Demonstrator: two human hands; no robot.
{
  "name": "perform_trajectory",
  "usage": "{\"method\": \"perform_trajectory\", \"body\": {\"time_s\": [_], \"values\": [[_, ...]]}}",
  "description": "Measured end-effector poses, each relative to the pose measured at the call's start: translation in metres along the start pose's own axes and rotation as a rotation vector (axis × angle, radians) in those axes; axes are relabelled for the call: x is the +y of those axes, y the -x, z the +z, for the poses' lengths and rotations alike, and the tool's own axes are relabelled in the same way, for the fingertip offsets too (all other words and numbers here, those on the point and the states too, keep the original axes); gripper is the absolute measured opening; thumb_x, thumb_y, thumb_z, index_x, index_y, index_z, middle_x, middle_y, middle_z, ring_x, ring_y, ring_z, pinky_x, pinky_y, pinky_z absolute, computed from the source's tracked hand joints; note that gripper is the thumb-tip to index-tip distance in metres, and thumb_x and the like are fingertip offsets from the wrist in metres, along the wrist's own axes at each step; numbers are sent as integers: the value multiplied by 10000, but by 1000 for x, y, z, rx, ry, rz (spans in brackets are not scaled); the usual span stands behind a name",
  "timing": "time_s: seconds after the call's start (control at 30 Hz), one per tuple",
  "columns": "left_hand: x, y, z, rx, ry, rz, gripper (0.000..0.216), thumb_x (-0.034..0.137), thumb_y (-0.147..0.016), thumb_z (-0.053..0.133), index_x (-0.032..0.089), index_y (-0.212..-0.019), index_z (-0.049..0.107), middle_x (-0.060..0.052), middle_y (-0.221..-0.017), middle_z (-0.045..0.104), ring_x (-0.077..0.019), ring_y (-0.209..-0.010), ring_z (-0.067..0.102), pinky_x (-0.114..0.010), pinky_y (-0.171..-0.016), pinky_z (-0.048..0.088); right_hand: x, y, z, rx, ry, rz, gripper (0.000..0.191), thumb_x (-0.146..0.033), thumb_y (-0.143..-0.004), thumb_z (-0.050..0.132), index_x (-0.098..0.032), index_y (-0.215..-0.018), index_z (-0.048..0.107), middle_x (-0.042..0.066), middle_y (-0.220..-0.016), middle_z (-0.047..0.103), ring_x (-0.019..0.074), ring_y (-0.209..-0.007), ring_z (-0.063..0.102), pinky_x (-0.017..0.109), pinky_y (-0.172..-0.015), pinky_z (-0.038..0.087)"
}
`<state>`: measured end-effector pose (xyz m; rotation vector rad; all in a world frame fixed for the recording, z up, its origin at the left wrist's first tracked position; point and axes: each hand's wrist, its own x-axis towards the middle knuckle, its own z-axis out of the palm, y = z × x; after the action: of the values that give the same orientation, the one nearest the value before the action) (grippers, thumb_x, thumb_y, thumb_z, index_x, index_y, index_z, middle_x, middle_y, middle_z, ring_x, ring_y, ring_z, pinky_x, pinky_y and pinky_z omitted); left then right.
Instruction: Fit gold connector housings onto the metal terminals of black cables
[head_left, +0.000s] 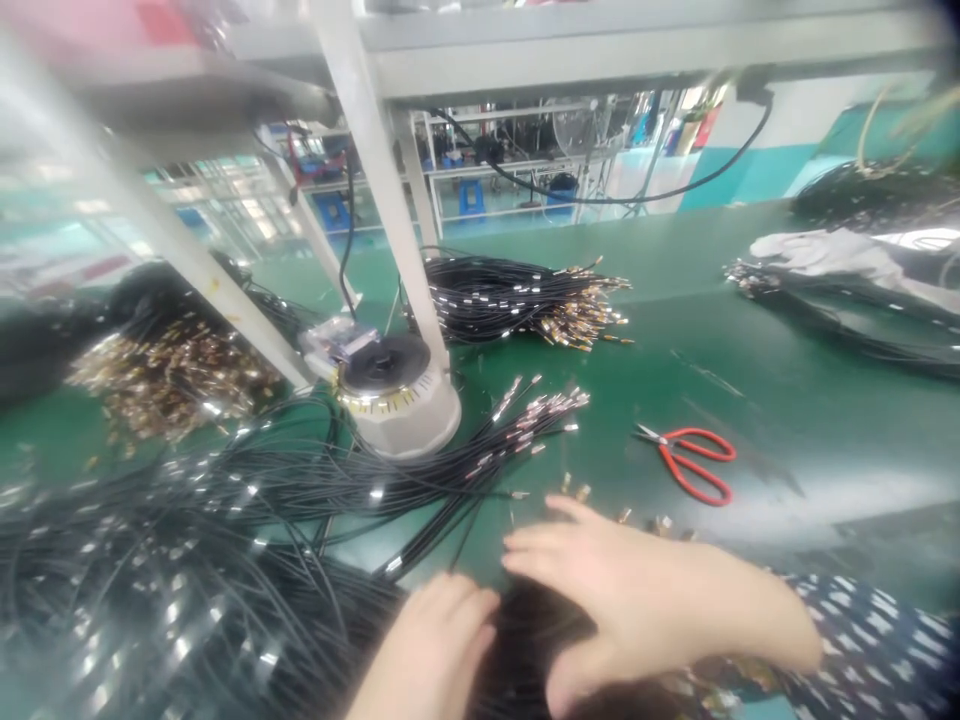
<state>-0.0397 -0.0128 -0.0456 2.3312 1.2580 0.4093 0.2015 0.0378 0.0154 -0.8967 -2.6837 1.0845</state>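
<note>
My left hand [431,645] is at the bottom centre, its fingers pressed together and bent. A thin black cable [465,537] runs down to its fingertips, where the grip is partly blurred. My right hand [607,575] hovers just to the right, fingers and thumb apart, with nothing visible in it. Below and between the hands lies a dark mass of cables [525,640], blurred. Beyond them, a loose bunch of black cables with silvery metal ends [540,415] stretches over the green table [600,400]. Several brass-coloured connector ends [581,492] show just behind my right hand.
Red-handled scissors [694,465] lie right of centre. A white round device with a black top [401,400] stands by the shelf post [390,180]. More cable bundles lie at the back [502,300], left [180,375] and right [847,310], where a pale cloth [832,255] rests.
</note>
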Motion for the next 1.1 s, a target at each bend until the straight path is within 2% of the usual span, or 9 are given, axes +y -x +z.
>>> {"method": "perform_trajectory", "body": {"time_s": [0.17,0.3,0.37,0.47,0.6,0.73,0.87,1.0,1.1], "values": [[-5,2,-11,-21,66,-34,245,214,-924,463,223,-1025,686,-89,-952,725,-234,-882,681,-326,-808,557,-5,19,29,-29,232,37,479,-312,-830,673,-235,-1287,554,61,-1080,668,252,-973,620,364,-848,472],[-16,-24,-18,101,-202,-392,420,335,-796,666,97,-1141,626,-225,-1166,636,-405,-1133,567,-544,-981,434,-12,22,40,92,345,-17,361,-233,-864,609,-242,-1225,583,48,-1008,670,224,-871,628,311,-763,482],[-17,-40,-16,29,-245,-451,496,261,-715,734,28,-1135,612,-261,-1151,618,-434,-1130,546,-552,-967,423,-12,22,40,87,313,-8,346,-212,-871,604,-245,-1215,586,46,-1005,667,209,-876,623,286,-772,472],[-16,-58,-11,-2,-210,-436,364,91,-748,614,58,-1111,608,-237,-1108,640,-385,-1082,578,-516,-940,427,-9,20,32,3,223,8,319,-218,-861,623,-242,-1178,611,41,-982,660,194,-859,616,260,-728,456],[-14,-68,-11,-43,-94,-407,305,-35,-703,466,131,-912,613,-159,-901,680,-308,-899,649,-425,-853,452,0,11,19,-108,83,47,344,-379,-788,706,-244,-1103,666,28,-921,660,191,-796,620,255,-636,432],[-16,-74,-23,-22,45,-423,242,-11,-605,455,226,-648,480,-71,-706,608,-312,-789,627,-443,-770,433,5,5,14,-110,-6,51,381,-421,-780,701,-253,-1121,689,37,-921,688,204,-821,650,277,-722,453],[-20,-76,-42,-73,355,-407,188,48,-580,456,231,-625,472,-14,-672,611,-232,-707,645,-331,-662,463,6,5,10,-96,-106,88,369,-414,-794,677,-254,-1126,709,53,-984,717,208,-872,669,271,-749,470],[-23,-73,-49,-142,687,-432,97,123,-630,495,218,-619,475,26,-559,588,-111,-364,511,-226,-405,381,15,-5,5,-119,-318,176,373,-433,-812,643,-235,-1120,718,45,-934,749,179,-788,687,224,-648,480],[-25,-72,-49,-108,850,-443,152,219,-680,611,205,-597,485,33,-494,562,-86,-315,459,-197,-349,328,24,-23,5,-7,-499,208,361,-364,-777,686,-185,-1089,713,38,-850,736,145,-699,654,210,-617,480]]}}
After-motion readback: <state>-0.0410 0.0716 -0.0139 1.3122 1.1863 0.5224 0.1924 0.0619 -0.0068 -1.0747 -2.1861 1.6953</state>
